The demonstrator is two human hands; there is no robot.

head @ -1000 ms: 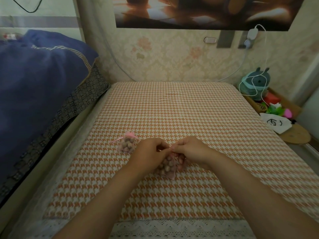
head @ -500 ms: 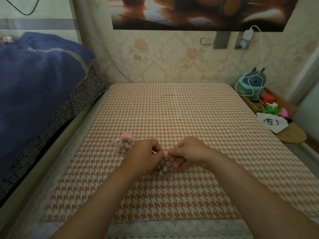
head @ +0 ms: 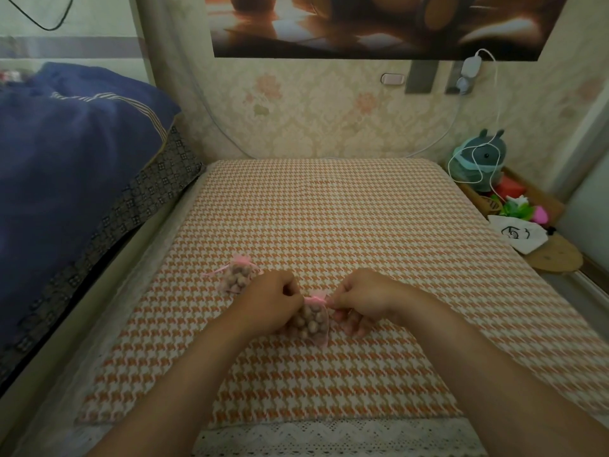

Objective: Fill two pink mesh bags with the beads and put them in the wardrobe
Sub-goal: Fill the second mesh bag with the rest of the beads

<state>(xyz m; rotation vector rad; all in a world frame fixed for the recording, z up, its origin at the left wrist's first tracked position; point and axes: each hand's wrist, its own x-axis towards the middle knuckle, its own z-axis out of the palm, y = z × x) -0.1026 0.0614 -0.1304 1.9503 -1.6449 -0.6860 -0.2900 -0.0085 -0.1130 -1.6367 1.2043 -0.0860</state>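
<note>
Drawing apart since a moment ago, the left hand [head: 268,300] and right hand [head: 365,296] pinch the neck strings of the bead-filled pink mesh bag [head: 311,319] between them, cinching it. The other filled bag [head: 239,277] lies just beyond the left hand, so probably only stowing remains.

I see floral wallpaper [head: 313,120] ahead, under a dark poster [head: 379,24]. Navy bedding [head: 66,166] lies left of the houndstooth cover [head: 329,209].
</note>
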